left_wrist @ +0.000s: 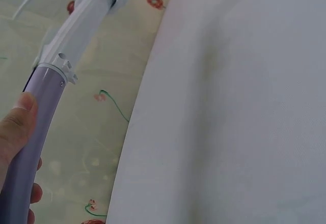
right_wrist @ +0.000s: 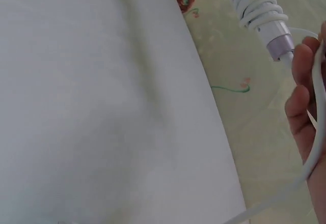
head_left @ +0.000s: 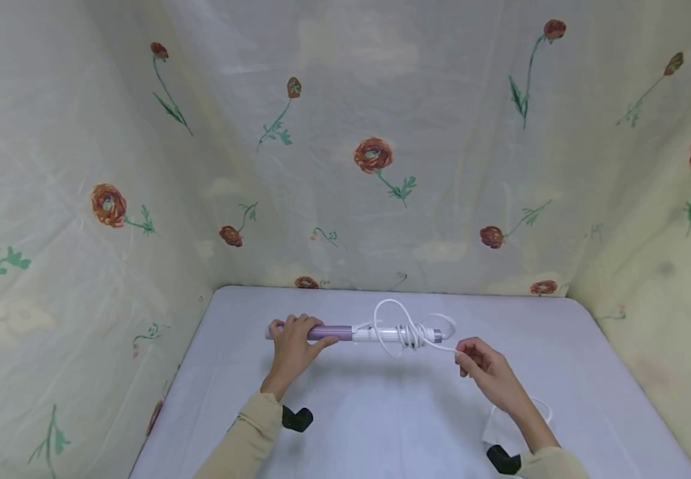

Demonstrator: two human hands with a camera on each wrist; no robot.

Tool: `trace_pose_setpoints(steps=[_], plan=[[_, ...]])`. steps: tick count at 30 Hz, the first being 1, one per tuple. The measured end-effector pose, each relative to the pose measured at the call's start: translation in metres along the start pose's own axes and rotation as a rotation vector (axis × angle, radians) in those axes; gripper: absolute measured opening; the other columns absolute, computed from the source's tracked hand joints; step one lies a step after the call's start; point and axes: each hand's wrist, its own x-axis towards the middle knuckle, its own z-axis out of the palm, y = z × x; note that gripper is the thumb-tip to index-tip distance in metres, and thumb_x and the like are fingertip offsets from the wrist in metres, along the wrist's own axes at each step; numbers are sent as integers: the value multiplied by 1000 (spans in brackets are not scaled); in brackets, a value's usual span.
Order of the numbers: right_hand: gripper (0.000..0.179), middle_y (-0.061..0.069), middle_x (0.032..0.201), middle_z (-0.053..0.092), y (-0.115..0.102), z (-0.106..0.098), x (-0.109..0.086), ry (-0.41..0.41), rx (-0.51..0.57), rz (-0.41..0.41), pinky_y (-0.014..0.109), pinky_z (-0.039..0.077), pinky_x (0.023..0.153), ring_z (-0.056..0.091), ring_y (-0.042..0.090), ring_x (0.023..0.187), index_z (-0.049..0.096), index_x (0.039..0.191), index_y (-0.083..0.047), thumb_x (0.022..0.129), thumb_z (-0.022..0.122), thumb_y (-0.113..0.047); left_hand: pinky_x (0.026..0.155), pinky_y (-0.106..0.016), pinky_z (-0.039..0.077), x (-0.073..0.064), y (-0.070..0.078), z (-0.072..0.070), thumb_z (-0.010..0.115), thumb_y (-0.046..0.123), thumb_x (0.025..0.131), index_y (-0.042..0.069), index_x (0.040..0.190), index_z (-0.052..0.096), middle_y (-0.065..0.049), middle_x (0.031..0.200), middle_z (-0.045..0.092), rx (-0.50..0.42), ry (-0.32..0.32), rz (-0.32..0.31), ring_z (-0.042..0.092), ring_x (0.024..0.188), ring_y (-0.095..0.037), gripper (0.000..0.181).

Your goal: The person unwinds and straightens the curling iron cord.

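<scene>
A curling iron (head_left: 336, 332) with a purple barrel and a white handle is held level above the white table. My left hand (head_left: 293, 344) grips it by the barrel, thumb along the near side. Several turns of its white cord (right_wrist: 262, 7) wrap the handle, and a loose loop stands up beside them. Off the handle's right end, my right hand (head_left: 489, 372) pinches the cord between thumb and fingers. From there the cord (right_wrist: 318, 132) runs down past the palm in the right wrist view.
The white table (head_left: 381, 426) has rounded far corners. A curtain (head_left: 333, 219) with printed flowers encloses it at the back and both sides. Beneath the right forearm, a slack length of cord (head_left: 546, 406) hangs in a loop. Black wrist devices (head_left: 297, 419) show at both sleeves.
</scene>
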Motion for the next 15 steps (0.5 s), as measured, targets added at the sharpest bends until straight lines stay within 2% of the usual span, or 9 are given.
trace_pose_setpoints(steps=[5, 8, 11, 15], plan=[[14, -2, 83, 60, 8, 1, -12, -221, 52, -16, 27, 50, 64, 60, 16, 71, 55, 103, -4, 97, 53, -17, 96, -56, 19, 2, -2, 1, 69, 57, 75, 18, 101, 68, -1, 93, 67, -12, 11, -13, 50, 90, -20, 46], [18, 2, 87, 62, 11, 5, -18, -338, 39, 46, 29, 51, 69, 63, 17, 75, 56, 104, -3, 97, 54, -20, 97, -56, 18, 3, -3, 2, 69, 58, 75, 18, 101, 68, -1, 93, 67, -16, 10, -22, 51, 90, -20, 47], [22, 6, 89, 64, 14, 10, -23, -378, -2, 91, 28, 51, 71, 64, 14, 79, 57, 105, -2, 96, 55, -23, 97, -56, 18, 4, -3, 3, 69, 58, 75, 18, 101, 68, -1, 93, 67, -18, 16, -18, 51, 90, -21, 48], [23, 10, 91, 65, 19, 15, -27, -371, -11, 100, 26, 51, 73, 65, 13, 82, 58, 104, 0, 95, 56, -22, 96, -56, 18, 5, -1, 2, 69, 57, 75, 18, 101, 68, -2, 94, 68, -27, 18, -6, 51, 90, -21, 47]])
